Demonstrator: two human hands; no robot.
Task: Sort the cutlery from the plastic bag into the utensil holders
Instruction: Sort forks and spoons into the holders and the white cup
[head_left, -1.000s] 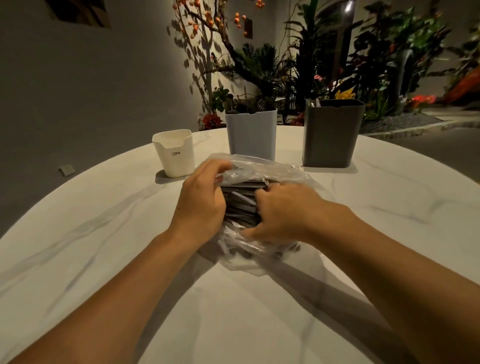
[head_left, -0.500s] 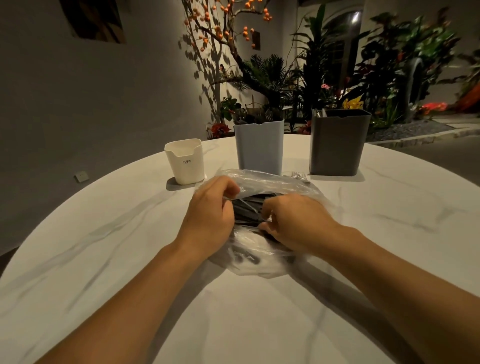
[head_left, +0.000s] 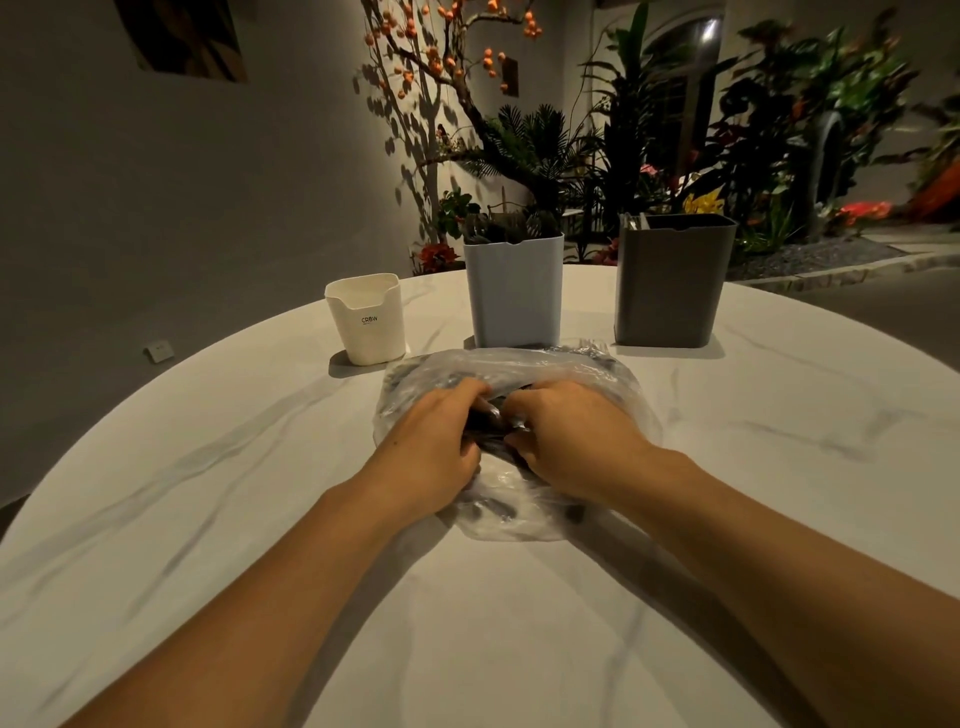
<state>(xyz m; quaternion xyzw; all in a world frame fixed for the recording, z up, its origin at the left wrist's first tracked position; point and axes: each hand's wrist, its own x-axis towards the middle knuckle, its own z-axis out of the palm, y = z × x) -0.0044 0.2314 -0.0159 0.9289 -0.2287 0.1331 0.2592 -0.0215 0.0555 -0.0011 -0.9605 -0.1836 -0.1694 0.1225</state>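
The plastic bag (head_left: 519, 374) lies on the white marble table (head_left: 208, 519), near the middle, just on the near side of three holders. We have both hands on it: our left hand (head_left: 434, 447) and right hand (head_left: 571, 441) sit side by side, fingers curled into the clear plastic and gripping it around the dark cutlery (head_left: 485, 423) inside. At the far side stand a small white holder (head_left: 368, 319) to the left, a pale blue holder (head_left: 514, 291) in the middle and a dark grey holder (head_left: 670, 283) to the right. Plants (head_left: 649, 130) fill the far background.
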